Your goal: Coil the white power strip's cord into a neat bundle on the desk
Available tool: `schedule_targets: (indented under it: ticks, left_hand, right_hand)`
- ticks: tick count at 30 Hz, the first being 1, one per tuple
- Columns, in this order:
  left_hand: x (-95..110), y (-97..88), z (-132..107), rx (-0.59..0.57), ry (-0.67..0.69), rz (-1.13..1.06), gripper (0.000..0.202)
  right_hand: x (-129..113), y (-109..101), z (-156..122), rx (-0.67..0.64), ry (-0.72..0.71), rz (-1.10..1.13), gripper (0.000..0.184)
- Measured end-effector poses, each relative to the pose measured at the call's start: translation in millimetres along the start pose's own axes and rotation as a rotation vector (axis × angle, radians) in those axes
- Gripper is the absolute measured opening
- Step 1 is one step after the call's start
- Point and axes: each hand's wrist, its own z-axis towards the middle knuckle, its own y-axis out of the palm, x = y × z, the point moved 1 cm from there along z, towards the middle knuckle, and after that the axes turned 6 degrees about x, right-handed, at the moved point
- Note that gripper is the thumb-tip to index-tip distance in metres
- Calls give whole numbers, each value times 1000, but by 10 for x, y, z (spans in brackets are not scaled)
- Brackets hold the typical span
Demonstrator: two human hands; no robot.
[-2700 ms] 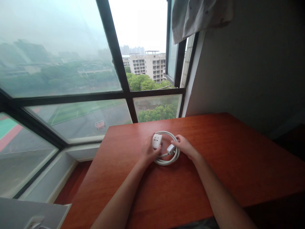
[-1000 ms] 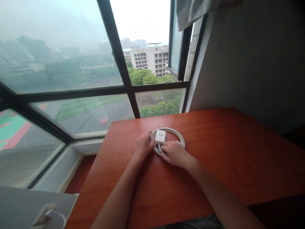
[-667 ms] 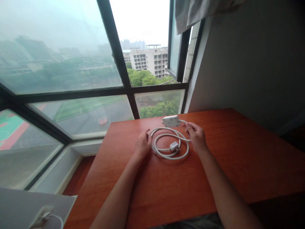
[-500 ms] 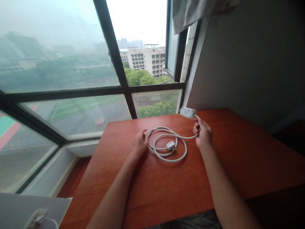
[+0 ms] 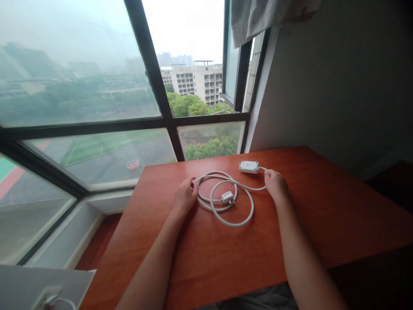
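A white cord (image 5: 235, 224) lies in loops on the red-brown worktop (image 5: 206, 258). Its plug (image 5: 227, 197) sits inside the loops, with its pins pointing to the right. On the cord's other end is a white box (image 5: 248, 166), up near the far edge of the worktop. I can't tell if the box touches the wood.

The right hand (image 5: 276, 184) has its fingers (image 5: 269, 173) closed on the cord, just beside the box. The left hand (image 5: 186, 194) is at the left side of the loops with its fingers bent. I can't tell if they pinch the cord or only touch it.

Behind the worktop is a big window (image 5: 84, 130), with trees (image 5: 187, 104) and buildings (image 5: 206, 84) outside. A grey curtain (image 5: 254, 19) hangs up high.
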Motion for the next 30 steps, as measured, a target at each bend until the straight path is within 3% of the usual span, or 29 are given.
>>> schedule_targets:
  ticks: [3,7,12,14,16,19,22,25,28,30]
  left_hand:
    - [45,-48,-8,35,33,78,33]
    - [218,-115,-44,83,140,-10,24]
    - [569,-102,-167,-236,176,-616,26]
    - [708,-118,-219,-310,128,-889,28]
    - [814,-135,-262,-386,102,-1083,33]
    - [867,-112,-295,-432,126,-1186,37]
    - [777,-33,-285,-295,191,-1000,38]
    - [637,24,-255,-196,250,-591,33]
    - [566,22,-230,-260,329,-249,21]
    - [562,2,-219,-334,394,-127,19]
  right_hand:
    - [55,10,-13,-30,0,-182,33]
    - [16,43,-45,44,-17,-180,30]
    - [-327,-31,-181,267,-260,143,26]
    - [-513,-77,-296,175,-406,358,26]
    - [-690,-112,-434,-68,-559,575,29]
    - [-873,-146,-605,-302,-717,699,30]
    - [-909,-155,-629,-248,-715,709,22]
    - [-816,-160,-524,-72,-563,748,18]
    - [-676,-197,-399,184,-348,739,21]
    - [-601,-231,-340,285,-220,785,25]
